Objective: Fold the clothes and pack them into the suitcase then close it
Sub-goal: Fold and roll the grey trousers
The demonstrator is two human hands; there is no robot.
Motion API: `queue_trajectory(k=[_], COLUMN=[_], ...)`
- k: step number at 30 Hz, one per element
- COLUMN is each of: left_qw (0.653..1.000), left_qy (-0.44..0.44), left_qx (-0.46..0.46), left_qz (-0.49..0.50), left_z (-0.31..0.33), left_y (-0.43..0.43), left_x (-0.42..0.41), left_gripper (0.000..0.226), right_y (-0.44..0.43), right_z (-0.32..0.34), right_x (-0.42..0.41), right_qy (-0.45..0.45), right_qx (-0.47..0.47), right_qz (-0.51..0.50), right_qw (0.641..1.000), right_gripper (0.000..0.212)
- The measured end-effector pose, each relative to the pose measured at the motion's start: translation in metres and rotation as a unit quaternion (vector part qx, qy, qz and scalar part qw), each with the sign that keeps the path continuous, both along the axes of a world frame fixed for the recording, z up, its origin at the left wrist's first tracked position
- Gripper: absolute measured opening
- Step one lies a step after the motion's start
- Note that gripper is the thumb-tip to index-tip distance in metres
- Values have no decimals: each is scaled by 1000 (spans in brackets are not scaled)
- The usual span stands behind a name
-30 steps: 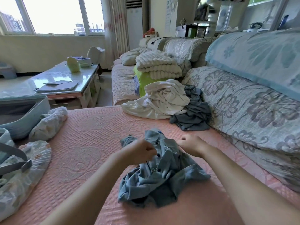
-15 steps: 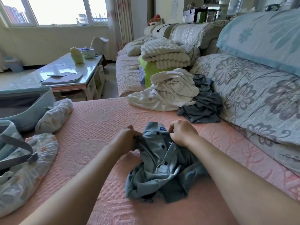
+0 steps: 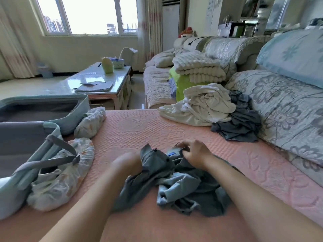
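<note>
A crumpled blue-grey buttoned shirt (image 3: 176, 186) lies on the pink sofa cover (image 3: 132, 130) in front of me. My right hand (image 3: 196, 151) pinches the shirt's collar near its blue label. My left hand (image 3: 126, 163) is blurred and grips the shirt's left front edge. An open pale-blue suitcase (image 3: 21, 175) with grey lining and a strap lies at the left. A white garment (image 3: 201, 105) and a dark grey one (image 3: 239, 123) are heaped at the back right.
Two floral cloth covers (image 3: 57, 173) (image 3: 90, 121) lie beside the suitcase. Floral sofa cushions (image 3: 286, 109) run along the right. A glass-topped coffee table (image 3: 97, 82) stands beyond the suitcase. Folded white blankets (image 3: 199, 69) sit on a green bundle further back.
Both hands have shifted on the shirt: the right now pinches the collar by the label, the left has moved to the left front edge. The shirt has opened out somewhat.
</note>
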State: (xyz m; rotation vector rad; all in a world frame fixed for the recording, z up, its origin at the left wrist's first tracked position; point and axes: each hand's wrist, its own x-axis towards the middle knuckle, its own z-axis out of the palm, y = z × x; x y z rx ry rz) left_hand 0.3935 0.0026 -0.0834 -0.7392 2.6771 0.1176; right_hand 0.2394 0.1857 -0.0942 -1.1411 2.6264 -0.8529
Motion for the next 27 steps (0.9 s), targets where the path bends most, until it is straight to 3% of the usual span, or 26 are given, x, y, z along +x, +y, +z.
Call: queue_trajectory(k=[2,3,6,9,12,15,17,19,22,25,27], left_qw=[988,982,978,981,996,998,997,985,929,819,754], left_qy=[140,164,146,123,38,-13,16,121,314,500,571], left_qx=[12,37,114,124,57,36,33,31,39,131,204], left_qz=[57,85,100,85,58,48,74,118,191,250,252], left_z=[-7,-12,-32,-40,-35,-34,-37,-32,-23,-24,-30], left_y=[-7,-11,-16,-16,-12,-14,-22,-29,-43,-64,-73], left_x=[-8,-13,-26,-39,-48,-58,-66,-71,-80,-96,-107], left_gripper=[27,37,70,90,75,61,49,31,24,19,26], right_y=[-3,-4,-5,-8,-17,-30,-38,-46,-59,-77,-85], right_z=[-5,-9,-19,-28,-35,-31,-26,-22,-19,-17,-23], right_x=[-11,-17,-36,-50,-57,-62,-67,-71,-81,-89,-92], right_qy=[6,-2,-29,-72,-53,-4,42,80,70,17,-23], right_qx=[-34,-40,-25,83,210,229,190,118,-43,-179,-228], right_qz=[-53,-79,-150,-143,-98,-90,-105,-131,-169,-197,-178], right_qw=[998,996,988,984,971,969,975,981,982,964,957], right_gripper=[42,45,56,71,52,29,17,17,19,16,19])
